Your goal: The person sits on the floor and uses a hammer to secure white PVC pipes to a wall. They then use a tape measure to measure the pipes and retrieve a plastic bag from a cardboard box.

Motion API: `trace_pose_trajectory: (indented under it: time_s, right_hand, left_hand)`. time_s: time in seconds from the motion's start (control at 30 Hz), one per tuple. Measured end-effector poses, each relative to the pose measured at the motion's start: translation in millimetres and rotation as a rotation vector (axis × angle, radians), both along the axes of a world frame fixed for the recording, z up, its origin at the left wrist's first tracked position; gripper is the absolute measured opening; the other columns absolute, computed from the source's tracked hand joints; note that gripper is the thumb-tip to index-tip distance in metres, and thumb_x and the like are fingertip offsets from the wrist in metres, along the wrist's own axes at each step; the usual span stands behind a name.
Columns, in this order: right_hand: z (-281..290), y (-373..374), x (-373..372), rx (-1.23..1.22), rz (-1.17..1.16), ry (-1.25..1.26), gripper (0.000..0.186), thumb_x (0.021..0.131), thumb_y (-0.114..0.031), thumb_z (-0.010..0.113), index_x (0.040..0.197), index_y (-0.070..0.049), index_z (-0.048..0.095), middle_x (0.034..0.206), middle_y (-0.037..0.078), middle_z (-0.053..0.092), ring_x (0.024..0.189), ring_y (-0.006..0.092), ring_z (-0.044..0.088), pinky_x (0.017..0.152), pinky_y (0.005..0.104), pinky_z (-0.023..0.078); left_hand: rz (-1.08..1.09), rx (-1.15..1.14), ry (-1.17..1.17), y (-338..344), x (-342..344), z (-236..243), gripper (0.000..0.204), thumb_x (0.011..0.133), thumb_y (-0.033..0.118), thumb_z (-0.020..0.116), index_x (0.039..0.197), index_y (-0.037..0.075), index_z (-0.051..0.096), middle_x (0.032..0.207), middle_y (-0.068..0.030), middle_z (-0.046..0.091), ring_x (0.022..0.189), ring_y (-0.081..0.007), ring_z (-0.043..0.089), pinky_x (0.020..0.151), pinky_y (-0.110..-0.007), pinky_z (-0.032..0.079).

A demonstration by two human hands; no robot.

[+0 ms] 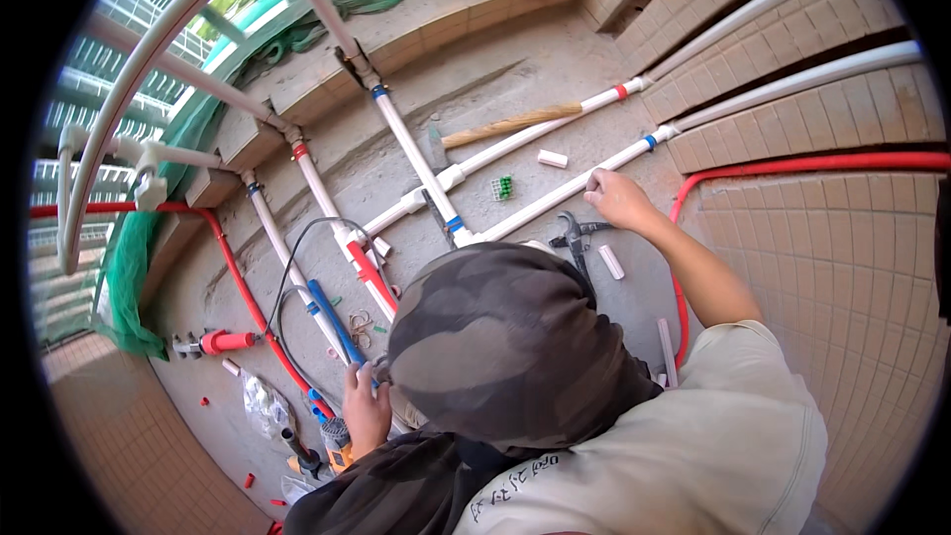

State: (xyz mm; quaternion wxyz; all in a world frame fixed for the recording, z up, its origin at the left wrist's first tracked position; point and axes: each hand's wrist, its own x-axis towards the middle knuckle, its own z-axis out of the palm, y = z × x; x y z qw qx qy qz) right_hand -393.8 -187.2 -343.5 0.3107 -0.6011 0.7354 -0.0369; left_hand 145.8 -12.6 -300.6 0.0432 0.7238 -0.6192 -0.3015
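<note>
Neither of my own hands shows. A person in a camouflage cap [515, 337] and pale shirt [713, 436] bends over the floor pipes, seen from above and behind. That person's right hand [616, 200], fingers curled, is over the floor beside a white pipe [572, 186]; whether it holds anything cannot be made out. Their left hand [367, 406] is at the lower end of a blue tube-shaped piece [332, 315]; its grip is partly hidden. A black tool [575, 238] lies below the right hand, near a short white pipe piece [611, 263].
A wooden-handled hammer [510, 126] rests across the white pipes. Red conduit [684, 267] bends along the tiled wall [822, 297]. At left are a red-bodied tool [226, 342], a yellow power tool [337, 441], a plastic bag [265, 406] and green netting [129, 287].
</note>
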Motion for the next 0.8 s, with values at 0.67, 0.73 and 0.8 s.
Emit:
trace_pose_trajectory:
  time_s: [0.67, 0.73, 0.8]
  right_hand:
    - [-52, 109, 18, 0.049, 0.198, 0.145, 0.081, 0.078, -0.018, 0.073, 0.147, 0.009, 0.039, 0.132, 0.029, 0.052, 0.128, 0.0485, 0.045, 0.116, 0.0542, 0.033]
    - [-21, 99, 4, -0.056, 0.186, -0.04, 0.067, 0.079, -0.014, 0.069, 0.139, 0.009, 0.048, 0.12, 0.03, 0.056, 0.118, 0.047, 0.051, 0.107, 0.0514, 0.042]
    - [16, 72, -26, -0.089, 0.187, 0.044, 0.054, 0.081, -0.01, 0.066, 0.13, 0.008, 0.053, 0.115, 0.029, 0.056, 0.111, 0.0457, 0.054, 0.1, 0.051, 0.045]
  left_hand:
    - [-0.468, -0.372, -0.422, -366, 24, 178, 0.03, 0.091, 0.022, 0.068, 0.111, 0.0, 0.064, 0.113, -0.0184, 0.065, 0.108, -0.0377, 0.065, 0.091, -0.048, 0.052]
    - [-0.291, -0.623, -0.233, -388, 33, 164, 0.028, 0.092, 0.021, 0.067, 0.111, 0.0, 0.066, 0.112, -0.0189, 0.066, 0.108, -0.0378, 0.066, 0.09, -0.047, 0.052]
    - [-0.063, -0.806, -0.012, -435, 32, 149, 0.025, 0.093, 0.019, 0.066, 0.107, -0.001, 0.068, 0.106, -0.0186, 0.069, 0.103, -0.0374, 0.066, 0.088, -0.045, 0.051]
